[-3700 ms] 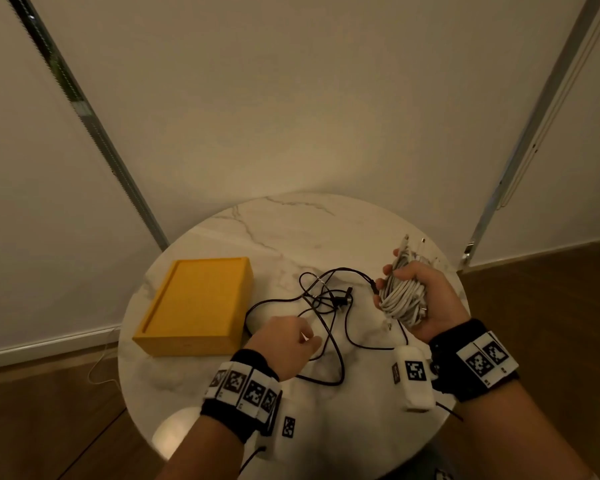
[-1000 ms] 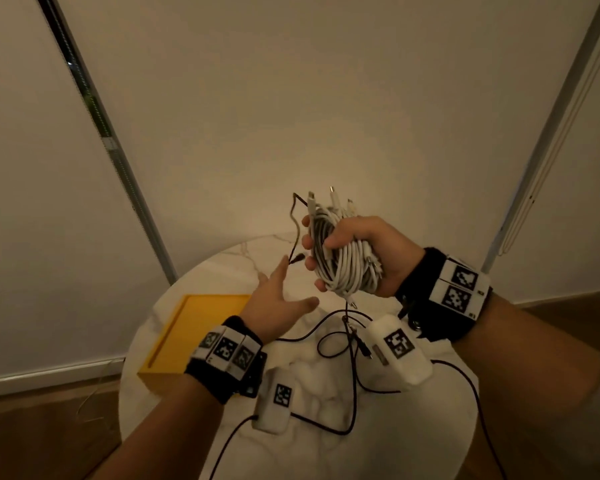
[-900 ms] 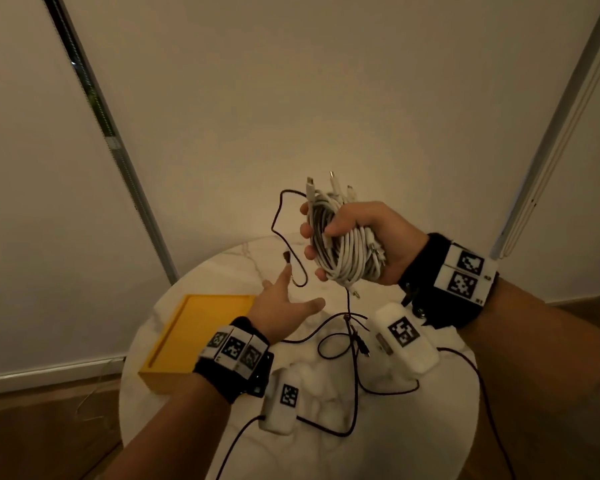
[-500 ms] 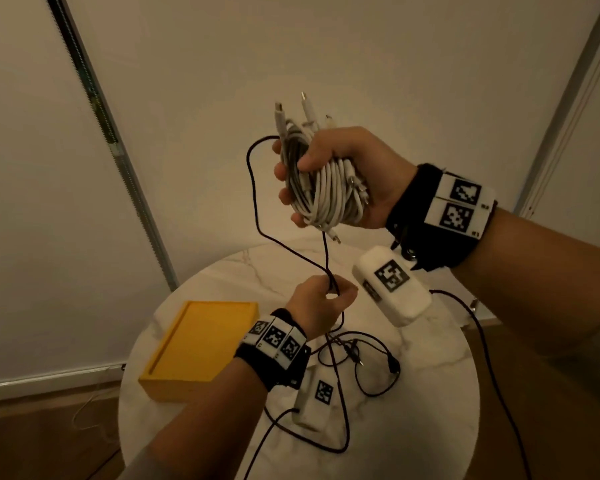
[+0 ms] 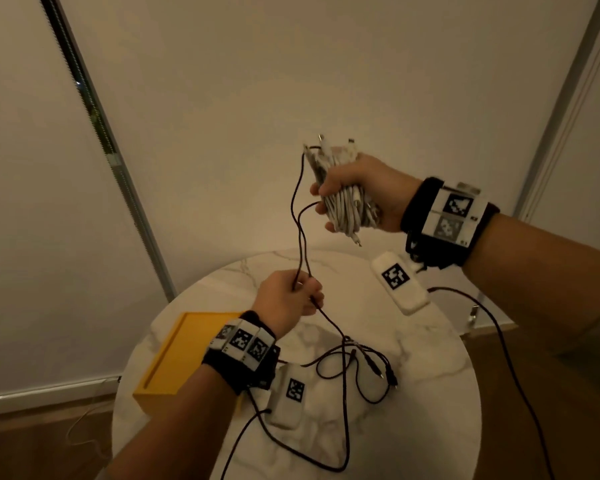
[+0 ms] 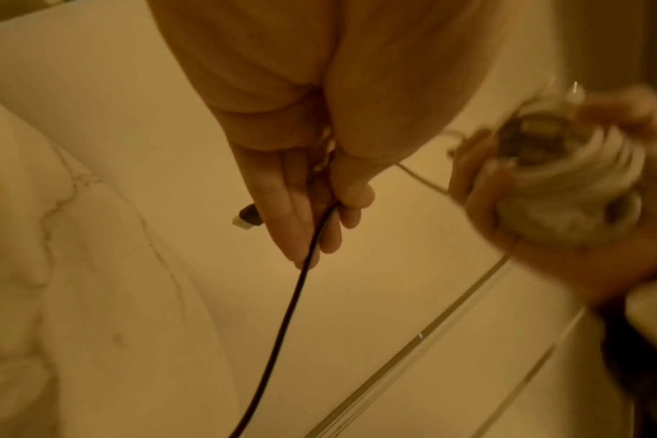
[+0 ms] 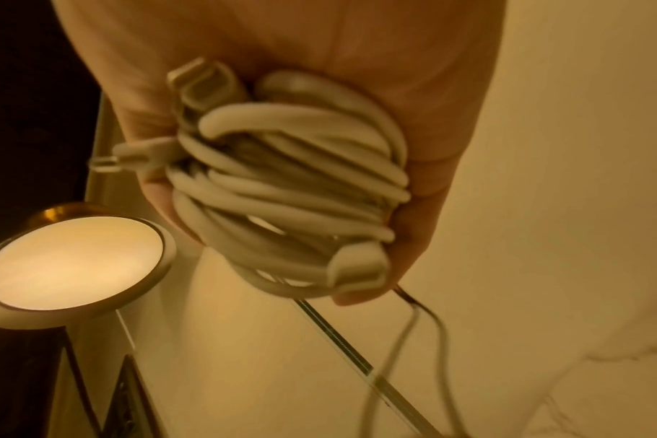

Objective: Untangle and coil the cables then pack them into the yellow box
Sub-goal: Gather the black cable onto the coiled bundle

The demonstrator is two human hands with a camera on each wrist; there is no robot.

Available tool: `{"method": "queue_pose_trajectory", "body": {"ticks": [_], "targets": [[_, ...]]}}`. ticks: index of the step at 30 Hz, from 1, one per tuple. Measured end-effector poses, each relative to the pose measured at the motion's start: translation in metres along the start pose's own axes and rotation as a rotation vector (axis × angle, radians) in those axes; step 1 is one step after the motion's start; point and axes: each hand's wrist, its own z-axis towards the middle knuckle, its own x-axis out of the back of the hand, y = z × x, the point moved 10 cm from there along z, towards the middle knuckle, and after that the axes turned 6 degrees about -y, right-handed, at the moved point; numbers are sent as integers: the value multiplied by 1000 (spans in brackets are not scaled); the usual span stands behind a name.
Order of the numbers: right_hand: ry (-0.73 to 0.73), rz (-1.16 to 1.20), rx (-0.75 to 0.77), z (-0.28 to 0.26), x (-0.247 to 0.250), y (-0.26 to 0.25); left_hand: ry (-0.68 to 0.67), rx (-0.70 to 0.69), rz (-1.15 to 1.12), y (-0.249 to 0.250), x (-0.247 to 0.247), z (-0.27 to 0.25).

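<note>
My right hand (image 5: 355, 190) is raised above the table and grips a coiled bundle of white cables (image 5: 343, 206) (image 7: 285, 192), plug ends sticking up. A thin black cable (image 5: 297, 216) runs down from that bundle in a loop to my left hand (image 5: 291, 303), which pinches it (image 6: 319, 225) between thumb and fingers. A black plug (image 6: 246, 219) shows behind the left fingers. The rest of the black cable lies tangled on the marble table (image 5: 430, 375) with its connectors (image 5: 381, 370). The yellow box (image 5: 184, 355) sits at the table's left edge, partly hidden by my left wrist.
The round marble table stands against a pale wall with vertical metal strips (image 5: 97, 133). Black leads from the wrist cameras hang over the table (image 5: 513, 368). A round lit lamp (image 7: 72, 257) shows in the right wrist view. Wooden floor lies around the table.
My right hand rose from the table with the white bundle. My left hand, open a second ago, closed on the black cable, which is now drawn up between the hands.
</note>
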Motion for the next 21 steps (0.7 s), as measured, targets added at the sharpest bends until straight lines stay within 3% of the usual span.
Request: {"method": "queue_pose_trajectory", "body": {"ticks": [6,11,21], "targets": [[44,165,-8,-10,26,55,174,-44,-356,31,59,1],[30,217,-83,-28,26,97,266,-108,-446,45,96,1],[-82,151,-229,-46,-23,171,264,-126,-537,42,88,-2]]}}
